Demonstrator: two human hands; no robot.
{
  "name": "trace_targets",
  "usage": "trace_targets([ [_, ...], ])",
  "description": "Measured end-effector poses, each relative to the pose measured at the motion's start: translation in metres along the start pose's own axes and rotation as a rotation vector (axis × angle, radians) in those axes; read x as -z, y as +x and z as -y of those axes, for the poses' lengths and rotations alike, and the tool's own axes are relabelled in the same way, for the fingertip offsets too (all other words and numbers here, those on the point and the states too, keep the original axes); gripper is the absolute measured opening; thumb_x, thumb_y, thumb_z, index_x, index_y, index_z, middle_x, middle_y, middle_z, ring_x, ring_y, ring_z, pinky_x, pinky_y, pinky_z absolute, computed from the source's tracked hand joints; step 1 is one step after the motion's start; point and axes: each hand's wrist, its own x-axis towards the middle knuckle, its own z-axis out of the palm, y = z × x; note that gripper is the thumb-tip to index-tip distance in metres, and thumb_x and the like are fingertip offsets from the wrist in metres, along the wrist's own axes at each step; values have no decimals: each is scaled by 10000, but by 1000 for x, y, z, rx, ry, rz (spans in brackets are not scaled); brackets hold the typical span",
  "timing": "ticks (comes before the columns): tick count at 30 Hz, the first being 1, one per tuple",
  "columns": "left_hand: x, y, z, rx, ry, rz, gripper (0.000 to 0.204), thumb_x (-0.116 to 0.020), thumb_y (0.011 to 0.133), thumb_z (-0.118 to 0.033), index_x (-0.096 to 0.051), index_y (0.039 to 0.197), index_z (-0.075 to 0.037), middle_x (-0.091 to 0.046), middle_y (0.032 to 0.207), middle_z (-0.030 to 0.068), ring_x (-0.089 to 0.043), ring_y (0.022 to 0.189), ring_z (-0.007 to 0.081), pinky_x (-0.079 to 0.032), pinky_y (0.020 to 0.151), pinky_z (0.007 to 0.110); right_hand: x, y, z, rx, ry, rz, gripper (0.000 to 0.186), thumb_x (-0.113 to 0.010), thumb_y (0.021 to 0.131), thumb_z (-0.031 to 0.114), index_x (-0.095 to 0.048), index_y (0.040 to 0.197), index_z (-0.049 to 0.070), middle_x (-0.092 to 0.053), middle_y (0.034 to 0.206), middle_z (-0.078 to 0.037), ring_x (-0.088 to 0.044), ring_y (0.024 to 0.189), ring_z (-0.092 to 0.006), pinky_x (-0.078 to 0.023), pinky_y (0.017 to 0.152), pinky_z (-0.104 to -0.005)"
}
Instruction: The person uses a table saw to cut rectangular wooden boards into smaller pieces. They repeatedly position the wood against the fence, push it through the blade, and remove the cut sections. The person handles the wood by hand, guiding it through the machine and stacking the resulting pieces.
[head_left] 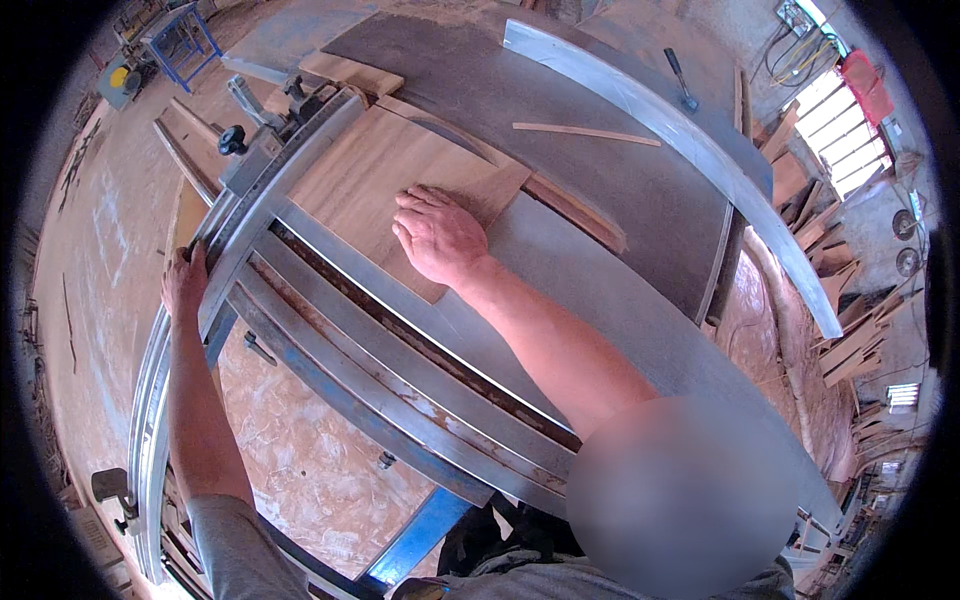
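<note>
A flat wooden board [370, 170] lies on the metal table of a sliding table saw, its left end against a crosswise metal fence [262, 190]. My right hand [440, 235] rests on the board, palm down, fingers slightly bent and apart. Over at the left, my left hand [184, 280] is wrapped around the fence rail; part of its grip is hidden. A dark curved shape [455, 138], perhaps the saw blade, shows at the board's far edge. Beyond that edge lies a narrow wood strip [575, 212].
A long metal rip fence [670, 125] crosses the far right of the saw table. A thin stick [587, 133] and a dark-handled tool [682, 80] lie beyond. A black knob [232, 140] stands on the crosswise fence. Wood offcuts [855, 340] lean at the right wall.
</note>
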Motion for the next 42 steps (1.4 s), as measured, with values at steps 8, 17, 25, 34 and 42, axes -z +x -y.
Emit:
trace_targets([
  [8, 3, -1, 3, 1, 11, 3, 645, -384, 921, -618, -591, 1222, -87, -586, 1250, 216, -539, 1187, 381, -414, 991, 474, 3, 2, 3, -17, 7, 75, 329, -497, 961, 276, -652, 1108, 26, -594, 1289, -102, -477, 1281, -261, -319, 1126, -373],
  [17, -5, 2, 10, -32, 5, -39, 665, -340, 927, -640, -580, 1231, -100, -590, 1250, 209, -542, 1179, 389, -412, 984, 497, 0, 1, -1, -15, 18, 70, 317, -494, 963, 288, -694, 1050, 59, -591, 1300, -112, -490, 1276, -260, -335, 1123, -369],
  [25, -12, 13, 27, -55, -7, -16, 682, -334, 931, -644, -563, 1267, -96, -577, 1277, 209, -499, 1231, 377, -371, 1031, 475, -5, 4, 0, -20, -47, 108, 362, -457, 985, 310, -657, 1134, 48, -558, 1350, -108, -461, 1309, -261, -302, 1147, -370],
  [34, -22, -182, -101, -627, -491, -225, 497, -749, 783, -156, -577, 1238, -56, -591, 1240, 164, -526, 1188, 358, -410, 1020, 456, -5, -4, -9, -2, -33, 76, 346, -435, 983, 295, -674, 1065, 59, -585, 1311, -124, -482, 1286, -279, -343, 1117, -377],
  [42, -32, -239, -199, -862, -521, -143, 635, -764, 730, -295, -553, 1273, -41, -497, 1380, 172, -436, 1306, 367, -373, 1089, 434, -5, 6, 2, 7, -23, 82, 419, -429, 980, 322, -658, 1126, 2, -589, 1303, -138, -492, 1275, -277, -336, 1118, -370],
])
